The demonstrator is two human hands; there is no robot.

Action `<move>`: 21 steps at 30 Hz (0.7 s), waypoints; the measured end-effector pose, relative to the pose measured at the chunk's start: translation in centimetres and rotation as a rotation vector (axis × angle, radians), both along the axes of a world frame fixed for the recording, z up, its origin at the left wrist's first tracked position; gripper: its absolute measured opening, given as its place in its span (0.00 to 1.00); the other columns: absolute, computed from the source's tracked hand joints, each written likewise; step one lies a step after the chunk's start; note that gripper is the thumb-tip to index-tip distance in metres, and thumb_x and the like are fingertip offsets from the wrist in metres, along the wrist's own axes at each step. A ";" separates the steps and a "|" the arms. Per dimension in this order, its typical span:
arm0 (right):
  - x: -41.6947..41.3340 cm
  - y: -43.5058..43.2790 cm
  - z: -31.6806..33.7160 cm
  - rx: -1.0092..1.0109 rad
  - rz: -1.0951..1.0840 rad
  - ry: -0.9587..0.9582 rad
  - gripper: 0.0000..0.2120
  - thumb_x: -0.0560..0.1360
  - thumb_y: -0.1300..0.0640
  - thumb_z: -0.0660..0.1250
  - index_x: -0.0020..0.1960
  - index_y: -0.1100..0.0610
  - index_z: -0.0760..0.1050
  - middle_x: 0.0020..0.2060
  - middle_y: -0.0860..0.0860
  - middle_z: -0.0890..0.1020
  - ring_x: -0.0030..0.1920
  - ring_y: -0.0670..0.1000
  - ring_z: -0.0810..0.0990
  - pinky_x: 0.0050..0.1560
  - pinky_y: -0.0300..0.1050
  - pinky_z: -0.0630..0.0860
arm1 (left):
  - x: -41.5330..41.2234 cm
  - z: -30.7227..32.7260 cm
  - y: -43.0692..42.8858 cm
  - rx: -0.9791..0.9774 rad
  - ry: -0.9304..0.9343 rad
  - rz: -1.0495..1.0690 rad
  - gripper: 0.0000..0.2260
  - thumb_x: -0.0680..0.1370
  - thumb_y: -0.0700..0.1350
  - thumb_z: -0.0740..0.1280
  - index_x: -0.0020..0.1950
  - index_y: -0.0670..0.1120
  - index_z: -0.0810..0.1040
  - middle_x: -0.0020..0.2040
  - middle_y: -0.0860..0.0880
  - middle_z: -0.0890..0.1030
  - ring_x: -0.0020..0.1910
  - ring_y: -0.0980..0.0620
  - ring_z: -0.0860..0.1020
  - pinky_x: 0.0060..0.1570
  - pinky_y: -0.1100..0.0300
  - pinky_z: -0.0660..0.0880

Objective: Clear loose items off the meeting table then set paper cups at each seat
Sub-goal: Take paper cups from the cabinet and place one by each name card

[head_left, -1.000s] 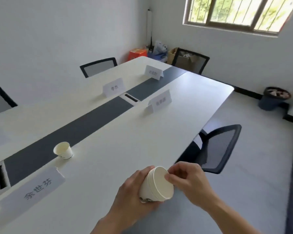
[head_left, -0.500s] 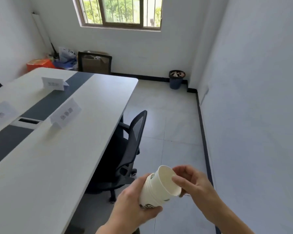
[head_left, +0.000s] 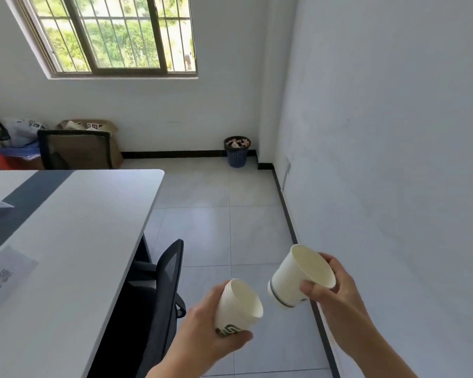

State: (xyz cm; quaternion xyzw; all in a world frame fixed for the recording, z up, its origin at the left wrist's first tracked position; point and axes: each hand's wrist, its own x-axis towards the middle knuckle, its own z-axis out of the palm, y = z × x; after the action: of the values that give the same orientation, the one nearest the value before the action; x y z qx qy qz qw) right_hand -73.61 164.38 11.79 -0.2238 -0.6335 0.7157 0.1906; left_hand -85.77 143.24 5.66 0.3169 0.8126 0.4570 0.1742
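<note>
name card print blurred, table cut off left

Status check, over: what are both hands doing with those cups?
Left hand grips the cup stack. Right hand pinches a single cup, clear of the stack. Black chair tucked at the table edge, left of the hands.

A white paper cup tilts just beside the cup stack, apart, both off the table.
</note>
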 end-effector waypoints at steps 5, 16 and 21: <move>-2.5 7.3 -1.6 -0.015 -0.164 -0.007 0.32 0.52 0.48 0.75 0.56 0.52 0.76 0.43 0.47 0.83 0.43 0.45 0.80 0.41 0.42 0.76 | -6.3 1.9 6.0 0.079 -0.136 0.033 0.27 0.62 0.53 0.80 0.58 0.59 0.74 0.45 0.56 0.81 0.41 0.56 0.80 0.41 0.63 0.78; -16.1 27.6 -6.5 0.044 -0.259 -0.088 0.32 0.53 0.31 0.76 0.51 0.48 0.78 0.47 0.59 0.84 0.49 0.61 0.83 0.47 0.56 0.79 | -18.5 2.4 21.5 0.287 -0.250 0.497 0.28 0.53 0.58 0.77 0.49 0.49 0.77 0.39 0.45 0.80 0.37 0.51 0.79 0.31 0.63 0.77; -25.7 32.6 -5.6 0.180 -0.071 -0.088 0.27 0.57 0.38 0.71 0.50 0.52 0.75 0.44 0.54 0.81 0.38 0.44 0.80 0.32 0.37 0.78 | -22.2 3.0 24.1 0.277 -0.176 0.646 0.27 0.56 0.56 0.82 0.49 0.52 0.76 0.41 0.44 0.80 0.39 0.49 0.79 0.31 0.67 0.77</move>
State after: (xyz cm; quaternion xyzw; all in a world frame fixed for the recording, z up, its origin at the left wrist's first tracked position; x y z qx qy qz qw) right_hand -99.32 197.03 6.21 -0.2593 -0.6948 0.6380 0.2071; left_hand -107.92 167.30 8.64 0.0239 0.7832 0.6196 0.0457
